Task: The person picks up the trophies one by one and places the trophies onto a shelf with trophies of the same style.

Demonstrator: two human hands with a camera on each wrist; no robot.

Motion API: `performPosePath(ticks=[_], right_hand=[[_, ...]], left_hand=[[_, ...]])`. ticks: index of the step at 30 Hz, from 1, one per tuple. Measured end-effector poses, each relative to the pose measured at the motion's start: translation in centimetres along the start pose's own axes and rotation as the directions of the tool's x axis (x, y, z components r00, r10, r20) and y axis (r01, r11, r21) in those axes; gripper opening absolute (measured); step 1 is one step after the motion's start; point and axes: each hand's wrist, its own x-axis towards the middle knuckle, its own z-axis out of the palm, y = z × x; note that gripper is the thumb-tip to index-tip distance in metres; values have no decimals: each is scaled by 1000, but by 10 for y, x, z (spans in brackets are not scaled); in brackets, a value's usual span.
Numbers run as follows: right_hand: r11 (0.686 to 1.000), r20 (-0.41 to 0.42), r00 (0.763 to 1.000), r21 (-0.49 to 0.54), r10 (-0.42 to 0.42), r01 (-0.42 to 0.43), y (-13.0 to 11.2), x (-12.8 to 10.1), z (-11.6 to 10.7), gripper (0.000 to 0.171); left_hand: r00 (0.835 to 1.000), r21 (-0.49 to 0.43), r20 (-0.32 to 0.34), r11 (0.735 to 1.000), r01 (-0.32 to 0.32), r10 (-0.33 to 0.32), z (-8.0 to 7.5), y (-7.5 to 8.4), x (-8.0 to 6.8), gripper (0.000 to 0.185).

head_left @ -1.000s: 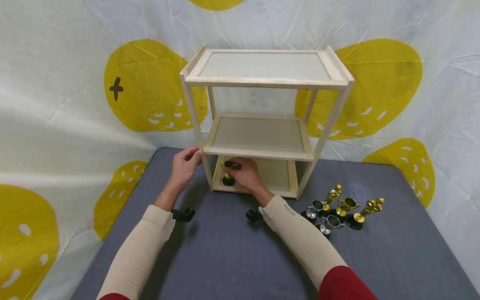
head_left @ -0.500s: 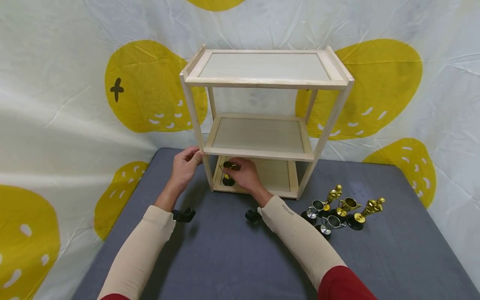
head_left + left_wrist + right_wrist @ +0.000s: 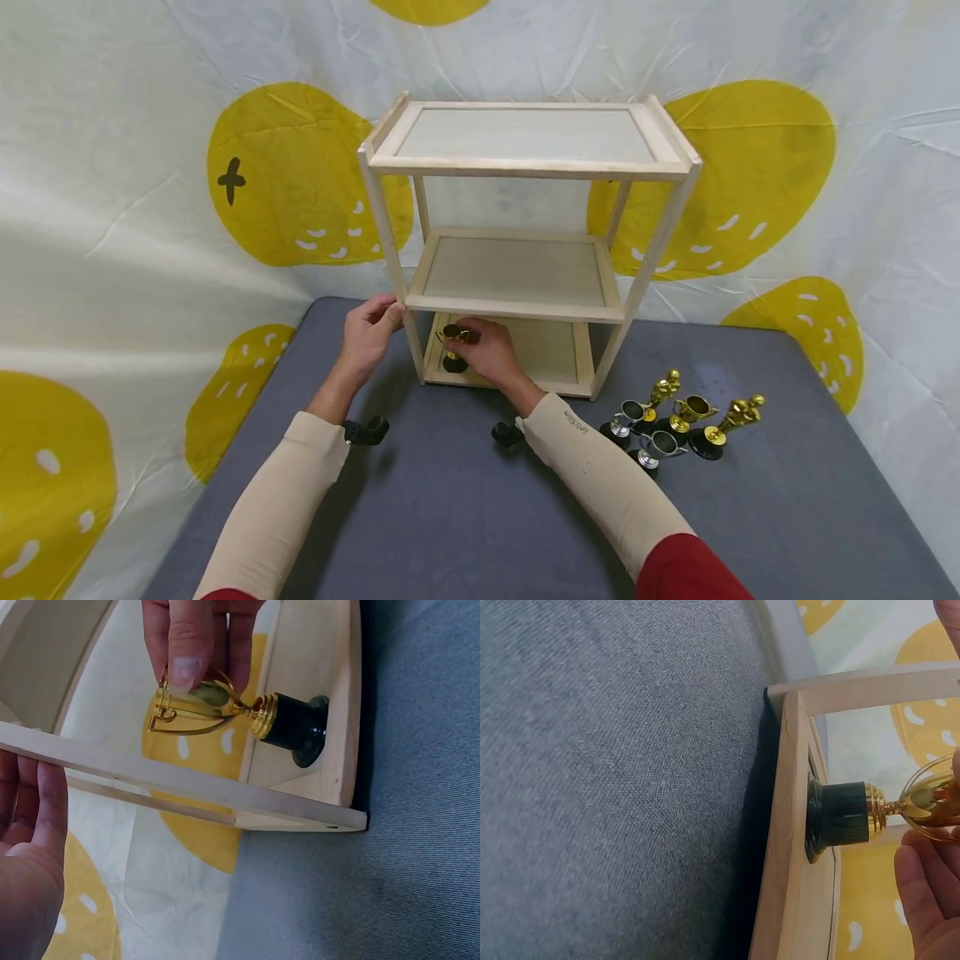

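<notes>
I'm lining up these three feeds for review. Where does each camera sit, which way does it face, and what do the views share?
Head: worn high, faces forward and down at the wooden shelf on the grey table; shows both sleeved arms, left hand, right hand.
Left wrist: beside the shelf post, faces across the bottom shelf; shows left hand and right-hand fingers.
Right wrist: low over the table, faces the shelf's base; shows right-hand fingers.
Shared: all three show the gold trophy.
</notes>
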Motion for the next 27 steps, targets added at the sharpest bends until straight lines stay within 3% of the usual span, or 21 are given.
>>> performPosePath(ticks=[21,27], right_hand=[[992,-15,996,86,92,-91,-10,-18,-29,44],[992,-26,997,103,71,-68,-15,-24,-40,41]], left_hand=[[1000,-28,-21,999,-15,14,-11,-5,10,35],[1000,-22,-24,1000,-15,15,-9,-5,14,37]])
